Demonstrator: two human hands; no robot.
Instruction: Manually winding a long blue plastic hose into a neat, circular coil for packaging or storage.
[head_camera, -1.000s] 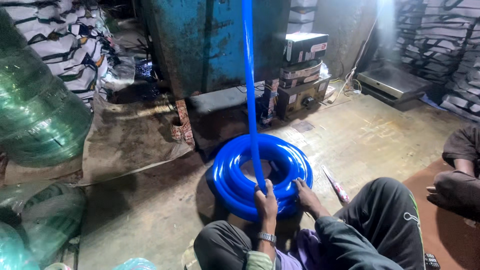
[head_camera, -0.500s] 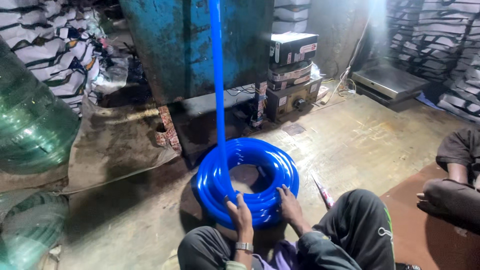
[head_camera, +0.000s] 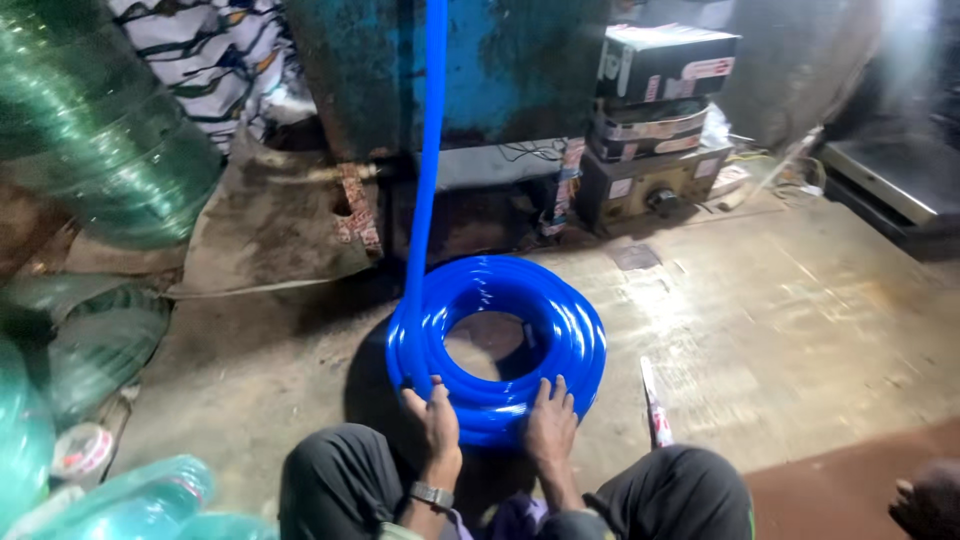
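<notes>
Hose top cut off; fingers part-hidden.

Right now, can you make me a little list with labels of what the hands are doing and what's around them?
left hand: left hand rests on the near edge of the blue hose coil
right hand: right hand lies flat on the coil's near edge, fingers spread
hose: one blue strand rises straight up from the coil's left side, out of view
coil position: lying flat on the concrete floor
beside coil: a thin white and red tool lies on the floor to its right
behind: blue metal machine, stacked boxes
far left: green hose rolls
</notes>
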